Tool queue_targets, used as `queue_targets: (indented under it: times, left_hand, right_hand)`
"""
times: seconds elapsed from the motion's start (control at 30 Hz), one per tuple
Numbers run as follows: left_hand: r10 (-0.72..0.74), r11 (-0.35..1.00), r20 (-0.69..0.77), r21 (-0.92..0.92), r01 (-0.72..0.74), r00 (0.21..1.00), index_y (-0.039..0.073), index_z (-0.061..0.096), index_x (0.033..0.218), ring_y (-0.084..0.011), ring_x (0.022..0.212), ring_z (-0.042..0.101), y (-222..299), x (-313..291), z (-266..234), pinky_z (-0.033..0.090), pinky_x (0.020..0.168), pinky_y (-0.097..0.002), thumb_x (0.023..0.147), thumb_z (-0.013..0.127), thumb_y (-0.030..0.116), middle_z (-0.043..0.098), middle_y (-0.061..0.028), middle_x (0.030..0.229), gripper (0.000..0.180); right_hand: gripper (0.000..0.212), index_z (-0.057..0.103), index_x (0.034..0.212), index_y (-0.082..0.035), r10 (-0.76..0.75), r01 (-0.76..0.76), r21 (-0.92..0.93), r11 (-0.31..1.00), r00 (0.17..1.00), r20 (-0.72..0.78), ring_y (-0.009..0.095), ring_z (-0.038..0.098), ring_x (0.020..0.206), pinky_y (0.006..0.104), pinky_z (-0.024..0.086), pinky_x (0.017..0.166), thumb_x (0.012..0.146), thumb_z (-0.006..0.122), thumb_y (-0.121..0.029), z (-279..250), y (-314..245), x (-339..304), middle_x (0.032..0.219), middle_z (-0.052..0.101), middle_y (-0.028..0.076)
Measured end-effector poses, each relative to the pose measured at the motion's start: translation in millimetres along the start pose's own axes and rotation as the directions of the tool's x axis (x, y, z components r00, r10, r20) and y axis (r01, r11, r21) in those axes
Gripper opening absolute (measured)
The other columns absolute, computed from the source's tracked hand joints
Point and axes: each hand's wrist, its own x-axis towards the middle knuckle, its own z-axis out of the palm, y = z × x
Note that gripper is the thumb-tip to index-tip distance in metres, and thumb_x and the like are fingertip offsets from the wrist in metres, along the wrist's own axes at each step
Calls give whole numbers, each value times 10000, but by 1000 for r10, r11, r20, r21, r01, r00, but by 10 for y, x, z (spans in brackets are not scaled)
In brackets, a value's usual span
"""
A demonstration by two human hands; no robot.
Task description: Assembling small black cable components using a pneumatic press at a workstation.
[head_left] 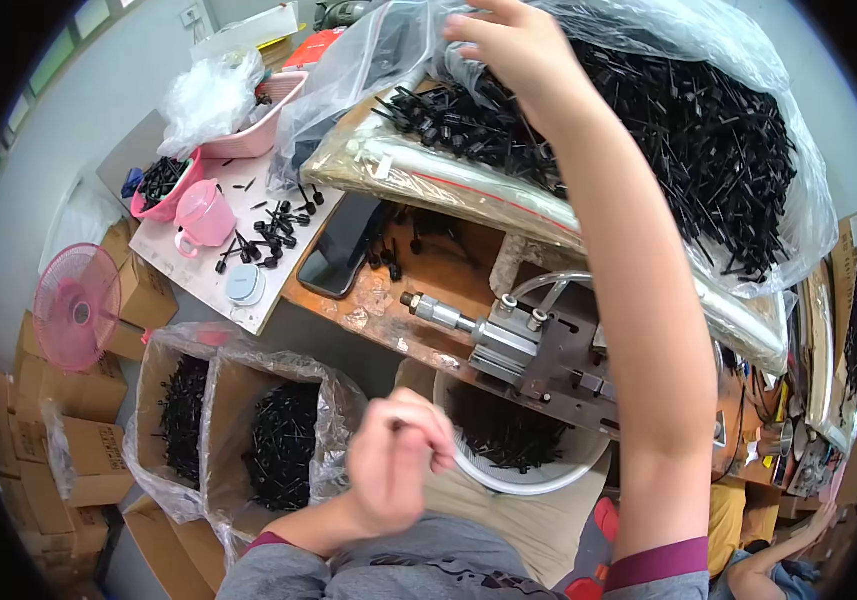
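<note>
My right hand (518, 50) reaches far forward over a heap of small black plastic parts with thin stems (688, 150). Its fingers are stretched out and apart, beside the folds of the clear plastic bag (368, 70) around the heap; whether they touch the film I cannot tell. Close to my body, my left hand (393, 460) is closed, with a dark spot showing between the curled fingers; what it holds, if anything, is too small to name. Just right of it is a white basket (538, 485) with more black parts, under a metal pneumatic cylinder fixture (508, 345) on the wooden bench.
A phone (341, 248) lies on the bench. On the white table at left are a pink cup (205, 213), a small white case (245, 285) and loose black parts (273, 235). Plastic-lined cartons (208, 420) and a pink fan (76, 308) stand left. Another person's arm (783, 550) shows at lower right.
</note>
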Motion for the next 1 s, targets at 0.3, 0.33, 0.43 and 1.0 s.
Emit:
queue_targets:
  times: [0.3,0.33,0.43,1.0]
  left_hand:
    - [-315,949,-289,-75,306,904,68,495,983,-53,659,400,-509,403,-632,326,579,-197,1068,394,226,430,30,774,206]
    - [-256,952,-318,80,295,913,55,520,983,-71,691,442,-625,462,-689,366,627,-208,1065,408,221,472,19,809,216]
    - [-31,859,-249,488,153,968,12,615,988,-118,760,508,-950,687,-801,434,749,-246,1043,469,190,557,-9,933,236]
    - [-115,733,-206,643,223,972,-14,719,978,-154,703,661,-1274,804,-638,524,656,-281,827,740,73,651,-90,852,176]
  right_hand:
    - [275,672,1140,-6,-29,29,-57,998,1000,7,156,655,958,284,497,849,943,600,-185,-541,-157,-1146,1044,702,98]
    - [252,682,1104,-3,-16,16,-3,1000,1000,-7,143,658,922,271,497,819,937,611,-179,-496,-175,-1288,1012,708,89]
    - [216,679,1059,18,47,-46,88,995,999,-12,117,655,850,250,497,764,940,611,-148,-495,-275,-1688,958,711,93]
    - [141,603,987,55,302,-193,351,916,909,-289,189,650,807,312,552,684,914,597,-65,-792,-27,-3186,895,621,130]
